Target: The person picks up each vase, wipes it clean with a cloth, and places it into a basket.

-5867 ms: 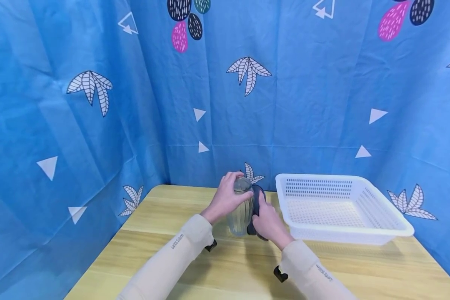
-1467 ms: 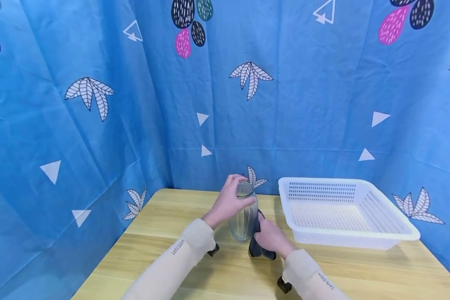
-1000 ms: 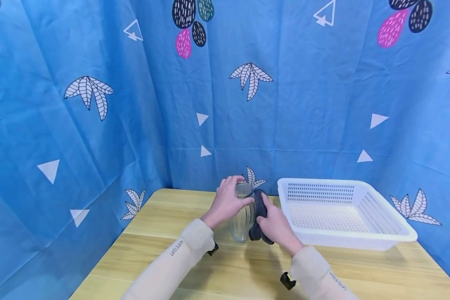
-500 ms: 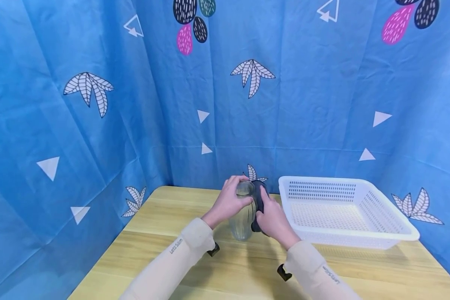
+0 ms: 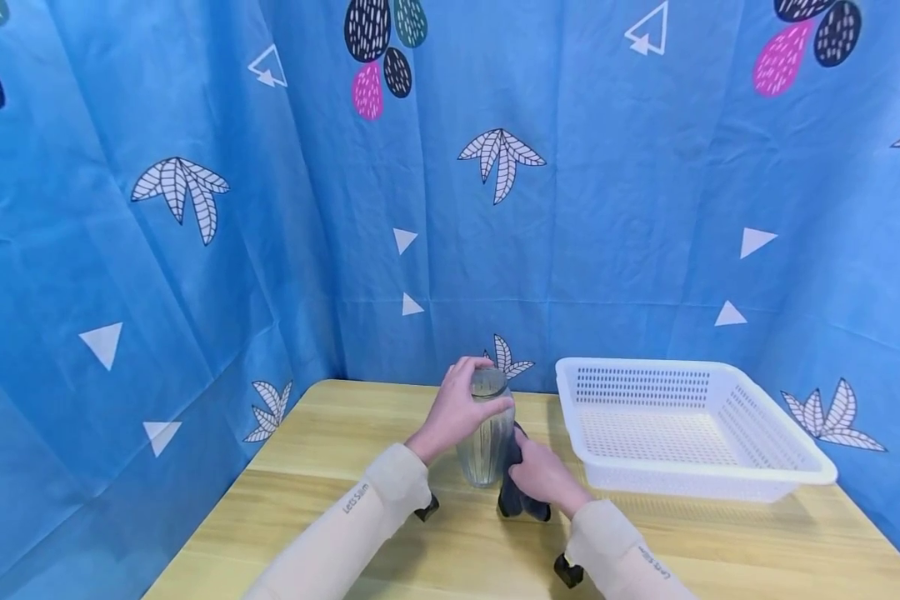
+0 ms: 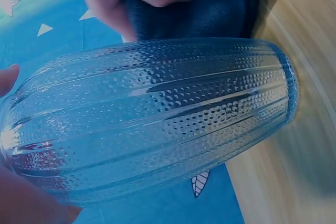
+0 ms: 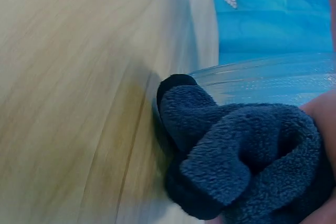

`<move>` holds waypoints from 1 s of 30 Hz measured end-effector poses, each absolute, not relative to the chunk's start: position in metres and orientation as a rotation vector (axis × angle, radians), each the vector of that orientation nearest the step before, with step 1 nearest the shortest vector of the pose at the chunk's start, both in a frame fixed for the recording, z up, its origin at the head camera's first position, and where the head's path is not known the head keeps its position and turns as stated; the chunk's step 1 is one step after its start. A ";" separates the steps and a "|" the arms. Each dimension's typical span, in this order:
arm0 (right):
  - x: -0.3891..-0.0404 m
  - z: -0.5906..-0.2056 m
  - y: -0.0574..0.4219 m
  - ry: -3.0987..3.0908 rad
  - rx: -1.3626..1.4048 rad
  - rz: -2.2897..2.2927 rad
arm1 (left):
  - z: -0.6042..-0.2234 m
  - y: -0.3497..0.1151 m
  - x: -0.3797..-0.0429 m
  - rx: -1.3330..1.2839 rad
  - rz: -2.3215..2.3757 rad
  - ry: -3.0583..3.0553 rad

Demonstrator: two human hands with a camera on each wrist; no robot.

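Observation:
A clear ribbed glass vase [image 5: 483, 458] with a dimpled surface stands upright on the table. My left hand [image 5: 456, 410] grips it near the top, with the thumb on the near side and the fingers around the back of the rim. In my right hand [image 5: 543, 477] is a bunched dark blue-grey cloth [image 5: 523, 502], held against the vase's lower right side. The left wrist view has the vase [image 6: 157, 114] lengthwise, with the cloth [image 6: 223, 11] lying along it. Folded fuzzy pile and black edging show on the cloth [image 7: 252, 156] in the right wrist view.
A white perforated plastic basket [image 5: 690, 481] sits on the table to the right of the cloth. The wooden table [image 5: 300, 446] ends at a blue patterned curtain [image 5: 607, 208] behind and at the sides. Both wrists carry black mounts.
My right hand and the cloth have gone down, up near the rim, then down again along the vase's right side. The left hand keeps its grip and the vase stays put.

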State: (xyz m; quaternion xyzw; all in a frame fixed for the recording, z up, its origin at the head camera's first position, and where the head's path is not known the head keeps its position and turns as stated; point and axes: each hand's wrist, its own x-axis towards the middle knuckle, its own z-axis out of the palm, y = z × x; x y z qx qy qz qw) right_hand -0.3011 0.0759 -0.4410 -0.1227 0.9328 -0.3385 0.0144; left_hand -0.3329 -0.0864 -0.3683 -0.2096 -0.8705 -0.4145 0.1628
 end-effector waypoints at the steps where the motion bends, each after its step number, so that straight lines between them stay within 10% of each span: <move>1: -0.300 -0.439 0.076 2.904 -0.370 -1.076 | -0.369 -0.086 -0.333 -0.583 -1.183 -2.481; 18: -0.294 -0.382 0.084 3.150 -0.432 -1.489 | -0.362 -0.084 -0.328 -0.564 -1.132 -2.465; 30: -0.300 -0.418 0.075 3.131 -0.304 -1.117 | -0.368 -0.083 -0.330 -0.587 -1.242 -2.457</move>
